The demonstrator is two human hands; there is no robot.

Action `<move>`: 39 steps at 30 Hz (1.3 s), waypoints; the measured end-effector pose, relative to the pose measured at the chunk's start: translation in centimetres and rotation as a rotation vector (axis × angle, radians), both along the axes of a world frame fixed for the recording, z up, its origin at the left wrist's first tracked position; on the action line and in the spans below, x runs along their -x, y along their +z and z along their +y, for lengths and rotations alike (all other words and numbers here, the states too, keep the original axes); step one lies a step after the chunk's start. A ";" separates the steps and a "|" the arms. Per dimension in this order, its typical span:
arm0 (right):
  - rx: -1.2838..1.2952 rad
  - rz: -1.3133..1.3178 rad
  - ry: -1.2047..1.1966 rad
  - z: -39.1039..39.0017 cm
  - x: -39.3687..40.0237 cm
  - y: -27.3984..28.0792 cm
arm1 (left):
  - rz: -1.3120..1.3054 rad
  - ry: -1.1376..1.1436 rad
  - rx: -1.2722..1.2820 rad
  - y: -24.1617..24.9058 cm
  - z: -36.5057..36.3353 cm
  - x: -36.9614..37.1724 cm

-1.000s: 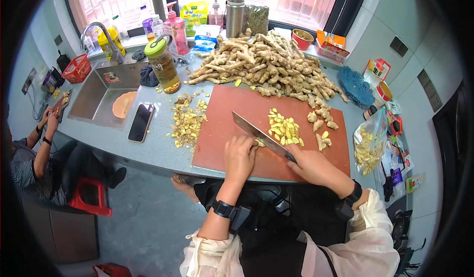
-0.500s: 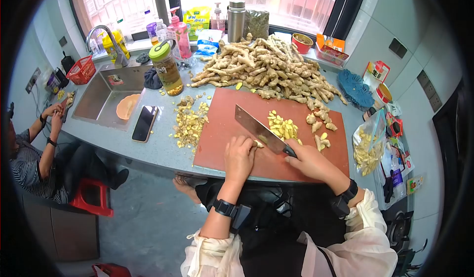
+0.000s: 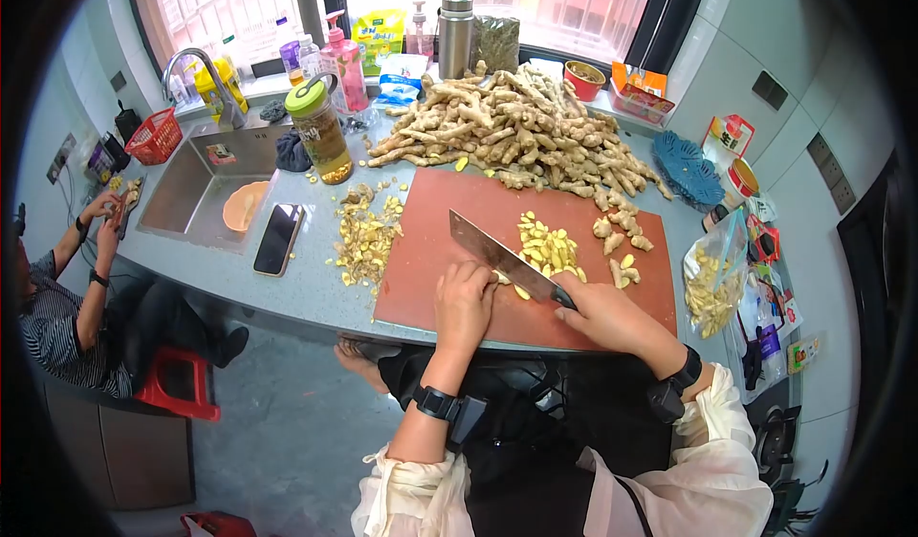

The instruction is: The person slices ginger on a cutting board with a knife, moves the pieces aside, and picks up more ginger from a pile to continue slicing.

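Note:
My right hand is closed round the black handle of a cleaver, its broad blade slanting up to the left over the reddish-brown cutting board. Beside the blade, my left hand presses a piece of ginger to the board; the fingers hide most of it. One cut slice lies just right of the blade. Behind the cleaver is a heap of yellow ginger slices. A few whole ginger knobs rest at the board's right side.
A large pile of ginger roots stands behind the board. Left of it are peelings and scraps, a phone, a green-lidded jar and the sink. At right lies a bag of ginger. Another person sits far left.
The cleaver has shifted slightly left along the ginger, and a fresh slice now shows on the board right of the blade. My left hand keeps its place.

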State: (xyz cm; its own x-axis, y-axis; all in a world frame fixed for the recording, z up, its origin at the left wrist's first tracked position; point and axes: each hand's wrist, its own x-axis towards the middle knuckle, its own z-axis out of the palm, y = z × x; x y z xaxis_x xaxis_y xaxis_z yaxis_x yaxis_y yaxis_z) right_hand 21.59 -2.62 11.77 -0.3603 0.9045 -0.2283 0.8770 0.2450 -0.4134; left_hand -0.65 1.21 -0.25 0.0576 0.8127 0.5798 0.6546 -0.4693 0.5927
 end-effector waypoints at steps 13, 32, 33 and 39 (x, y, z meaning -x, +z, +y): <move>-0.004 -0.018 0.028 1.0 1.3 -0.5 | 0.012 -0.004 0.034 0.3 -0.1 0.0; -0.018 0.163 -0.020 4.5 3.8 -2.8 | 0.082 -0.010 0.030 0.4 -0.3 -0.1; -0.012 0.164 -0.022 4.6 3.7 -2.7 | 0.071 -0.018 0.017 0.4 -0.3 -0.1; 0.072 0.059 -0.050 3.5 3.0 0.3 | 0.055 -0.043 0.023 0.2 0.0 0.0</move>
